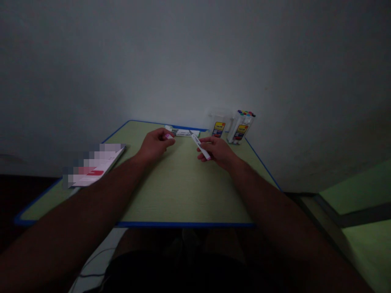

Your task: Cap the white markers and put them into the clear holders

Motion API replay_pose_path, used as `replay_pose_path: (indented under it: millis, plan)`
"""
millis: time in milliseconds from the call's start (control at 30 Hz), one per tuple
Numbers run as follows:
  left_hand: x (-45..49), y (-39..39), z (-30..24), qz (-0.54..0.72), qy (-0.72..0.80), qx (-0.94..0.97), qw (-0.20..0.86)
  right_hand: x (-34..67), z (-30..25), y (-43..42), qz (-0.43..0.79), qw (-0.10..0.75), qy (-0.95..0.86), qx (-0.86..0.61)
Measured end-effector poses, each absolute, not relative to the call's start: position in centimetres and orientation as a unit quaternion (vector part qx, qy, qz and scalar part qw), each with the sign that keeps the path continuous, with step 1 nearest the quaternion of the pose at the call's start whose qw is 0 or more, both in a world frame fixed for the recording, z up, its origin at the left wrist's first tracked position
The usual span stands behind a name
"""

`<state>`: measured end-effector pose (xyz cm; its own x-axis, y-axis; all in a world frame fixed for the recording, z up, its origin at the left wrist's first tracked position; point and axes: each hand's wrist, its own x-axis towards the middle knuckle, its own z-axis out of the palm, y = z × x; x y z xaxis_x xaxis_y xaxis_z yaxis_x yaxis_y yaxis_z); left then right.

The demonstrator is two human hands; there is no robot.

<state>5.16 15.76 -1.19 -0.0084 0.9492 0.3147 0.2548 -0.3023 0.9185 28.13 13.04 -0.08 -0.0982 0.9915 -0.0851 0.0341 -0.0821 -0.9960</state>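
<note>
Above the middle of the table, my right hand [217, 151] grips a white marker [201, 148] with a purple lower end; it slants, and its dark uncapped tip points up and away from me. My left hand [156, 143], to the left and apart from it, pinches a small purple marker cap [168, 136] between thumb and fingers. Behind the hands a white box-like thing with dark print [183, 133] lies near the table's far edge; I cannot make out its kind.
The green table [183, 191] has a blue rim and stands against a grey wall. At the back right are a clear plastic case [219, 122] with a yellow label and a case of several coloured markers [242, 126]. A flat, partly blurred pink-and-white item [97, 167] lies on the left.
</note>
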Motion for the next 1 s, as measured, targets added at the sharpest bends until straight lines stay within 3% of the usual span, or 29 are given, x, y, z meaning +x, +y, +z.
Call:
replay_pose_path:
  millis: [1000]
  plan:
    - [5.15, 15.45, -1.01, 0.513, 0.484, 0.620, 0.344, 28.11, -0.25, 13.09, 0.529, 0.439, -0.520, -0.507]
